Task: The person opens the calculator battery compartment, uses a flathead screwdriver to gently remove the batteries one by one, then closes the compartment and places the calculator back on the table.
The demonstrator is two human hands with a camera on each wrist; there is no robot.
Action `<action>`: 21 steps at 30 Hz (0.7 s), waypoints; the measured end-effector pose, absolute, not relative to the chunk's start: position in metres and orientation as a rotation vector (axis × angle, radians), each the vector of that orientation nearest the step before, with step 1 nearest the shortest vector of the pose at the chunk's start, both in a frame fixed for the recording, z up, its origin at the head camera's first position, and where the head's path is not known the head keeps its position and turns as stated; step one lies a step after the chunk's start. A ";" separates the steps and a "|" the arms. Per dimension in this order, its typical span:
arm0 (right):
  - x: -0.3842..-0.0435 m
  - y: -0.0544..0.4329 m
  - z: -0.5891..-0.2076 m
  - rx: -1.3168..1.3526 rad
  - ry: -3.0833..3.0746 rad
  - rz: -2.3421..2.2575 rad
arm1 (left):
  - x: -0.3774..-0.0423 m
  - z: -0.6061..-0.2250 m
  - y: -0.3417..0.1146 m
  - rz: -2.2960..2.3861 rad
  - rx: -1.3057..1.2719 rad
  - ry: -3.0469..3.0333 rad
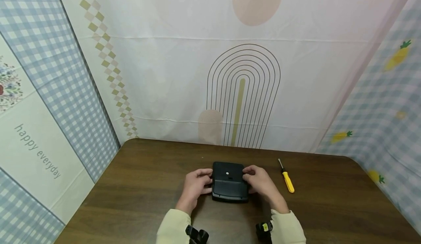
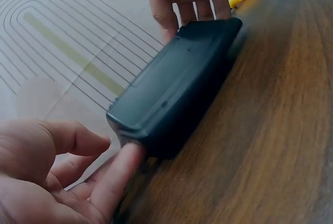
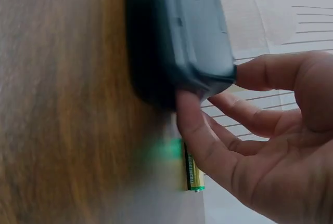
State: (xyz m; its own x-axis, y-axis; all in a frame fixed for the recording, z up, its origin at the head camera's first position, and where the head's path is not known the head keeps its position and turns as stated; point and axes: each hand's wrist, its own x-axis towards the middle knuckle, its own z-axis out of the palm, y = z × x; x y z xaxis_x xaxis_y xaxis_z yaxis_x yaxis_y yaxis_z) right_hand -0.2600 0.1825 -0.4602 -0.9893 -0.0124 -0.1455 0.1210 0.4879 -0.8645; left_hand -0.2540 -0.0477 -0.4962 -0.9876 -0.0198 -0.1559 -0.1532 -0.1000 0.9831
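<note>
A black, flat-cased device (image 1: 229, 182) with a raised lower section and a small pale dot lies between my two hands, low over the brown table. My left hand (image 1: 196, 186) holds its left edge; in the left wrist view the thumb and a finger (image 2: 127, 156) meet its near corner. On the opposite edge, my right hand (image 1: 262, 183) grips with the thumb above and fingers lower down. A green and gold battery (image 3: 194, 169) shows past the right fingers in the right wrist view; it is hidden in the head view. The device's underside is hidden.
A yellow-handled screwdriver (image 1: 287, 178) lies on the wooden table (image 1: 148, 185), to the right of my right hand. Behind the table's far edge hangs a pale patterned cloth (image 1: 171, 83), with blue checked cloth (image 1: 388, 109) on the right side.
</note>
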 end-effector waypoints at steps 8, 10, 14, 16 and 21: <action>-0.259 0.185 -0.458 0.137 2.548 -1.621 | -0.256 -0.498 -0.052 2.269 -0.127 2.037; -0.259 0.186 -0.457 0.153 2.547 -1.629 | -0.256 -0.498 -0.052 2.268 -0.095 2.041; -0.260 0.187 -0.455 0.176 2.547 -1.651 | -0.257 -0.499 -0.052 2.243 -0.032 2.087; -0.260 0.188 -0.455 0.173 2.545 -1.668 | -0.257 -0.499 -0.052 2.224 0.034 2.153; -0.261 0.191 -0.456 0.156 2.530 -1.709 | -0.259 -0.500 -0.053 2.106 0.266 2.476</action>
State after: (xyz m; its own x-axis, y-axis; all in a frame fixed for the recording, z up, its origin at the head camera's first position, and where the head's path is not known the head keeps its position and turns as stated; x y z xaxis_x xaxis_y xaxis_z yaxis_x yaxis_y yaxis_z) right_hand -0.2608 0.1914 -0.4563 -0.9913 0.0369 -0.1267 0.1313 0.3710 -0.9193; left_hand -0.2592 -0.0531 -0.5002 -0.9797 0.0464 0.1952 0.2001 0.1557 0.9673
